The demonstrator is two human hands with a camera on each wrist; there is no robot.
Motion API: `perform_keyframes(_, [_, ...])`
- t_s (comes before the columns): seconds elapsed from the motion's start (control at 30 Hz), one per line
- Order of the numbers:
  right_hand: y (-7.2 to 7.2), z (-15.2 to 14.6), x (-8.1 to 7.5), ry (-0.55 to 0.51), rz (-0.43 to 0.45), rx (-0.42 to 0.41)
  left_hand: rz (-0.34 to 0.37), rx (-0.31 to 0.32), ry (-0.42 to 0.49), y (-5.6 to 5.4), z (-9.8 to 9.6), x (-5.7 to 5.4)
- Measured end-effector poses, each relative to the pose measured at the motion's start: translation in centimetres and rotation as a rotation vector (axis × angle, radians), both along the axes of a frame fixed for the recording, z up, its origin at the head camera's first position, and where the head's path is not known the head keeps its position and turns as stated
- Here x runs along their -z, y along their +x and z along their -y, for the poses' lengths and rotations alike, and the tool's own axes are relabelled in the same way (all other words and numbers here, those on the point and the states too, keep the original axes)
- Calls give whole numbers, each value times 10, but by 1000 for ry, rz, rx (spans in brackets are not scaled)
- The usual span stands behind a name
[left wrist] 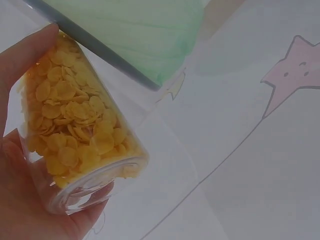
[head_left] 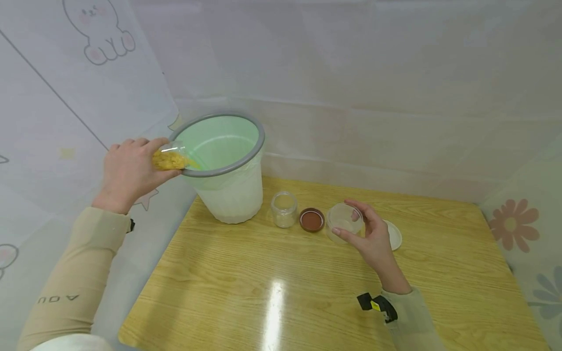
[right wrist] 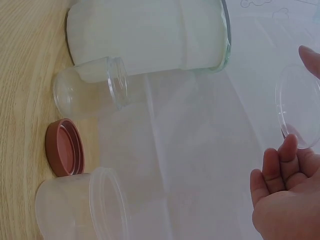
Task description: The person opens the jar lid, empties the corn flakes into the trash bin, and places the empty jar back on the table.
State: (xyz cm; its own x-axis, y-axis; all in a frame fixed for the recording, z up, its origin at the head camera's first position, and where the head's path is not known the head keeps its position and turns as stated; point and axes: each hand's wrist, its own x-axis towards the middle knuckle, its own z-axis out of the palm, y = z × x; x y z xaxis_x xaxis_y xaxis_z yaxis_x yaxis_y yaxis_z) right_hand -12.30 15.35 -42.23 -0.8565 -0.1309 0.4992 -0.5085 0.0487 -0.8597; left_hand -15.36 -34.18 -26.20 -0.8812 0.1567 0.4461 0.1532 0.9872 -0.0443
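Over the near left rim of the bin, my left hand grips a clear jar of yellow flakes, tipped with its mouth inward. Flakes spill past the jar's mouth into the bin. The left wrist view shows the jar still packed with flakes, fingers curled round its base. My right hand pinches a clear round plastic piece by its edge, thumb and fingers on opposite sides. It overlaps a translucent plastic tub, which stands on the table, in the head view.
An open clear jar stands between the bin and a brown screw lid. Partly behind my right hand lies a white round lid. The wooden table meets a cloth-covered wall at the back.
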Motion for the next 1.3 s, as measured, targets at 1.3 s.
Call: perform_keyframes(1.3, [1, -1, 1, 3, 9, -3, 35, -11, -27, 0, 0, -4])
